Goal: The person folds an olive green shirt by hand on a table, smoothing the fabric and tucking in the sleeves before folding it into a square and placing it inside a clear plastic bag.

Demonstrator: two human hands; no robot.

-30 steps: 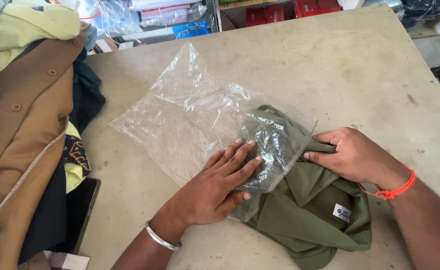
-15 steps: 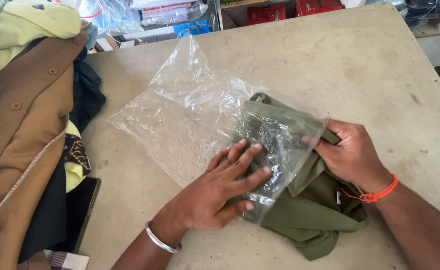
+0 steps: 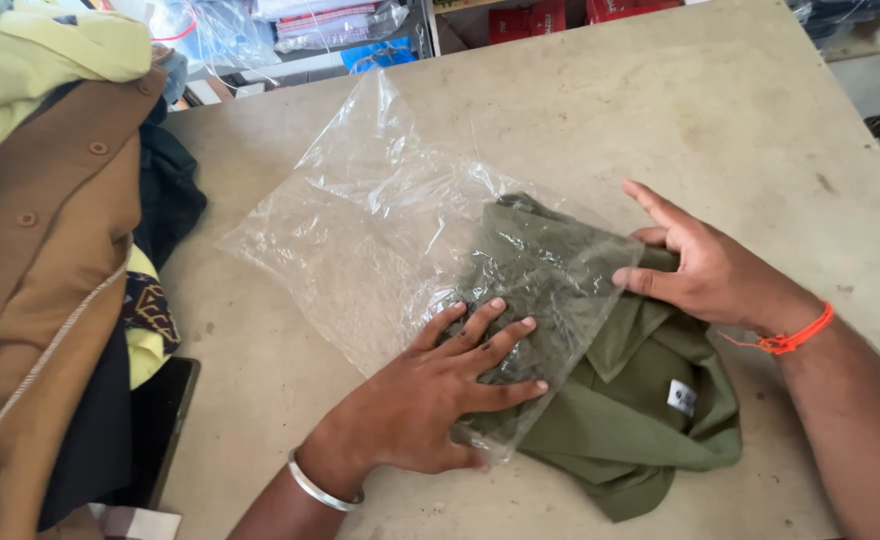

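A folded olive-green shirt (image 3: 640,420) is seen lying on the beige table (image 3: 580,110), roughly the upper half of it already tucked inside a clear plastic bag (image 3: 360,240). The collar end with a small white label still sticks out of the bag mouth toward the near edge.

The left hand (image 3: 440,390) is laid flat on the bag, fingers spread, pressing plastic and shirt down onto the table; nothing is pinched by it. A silver bangle (image 3: 322,486) is worn on that wrist. The right hand (image 3: 705,275) is placed at the bag's opening, thumb and fingers touching the edge of the plastic and the cloth, the index finger stretched out loose. Whether the film is actually pinched there can't be told. An orange thread band (image 3: 790,335) is tied round that wrist.

Off to the left, well apart from the bag, a heap of clothes is piled: a brown buttoned garment (image 3: 50,260), a pale yellow one (image 3: 50,60) and something dark (image 3: 175,190).
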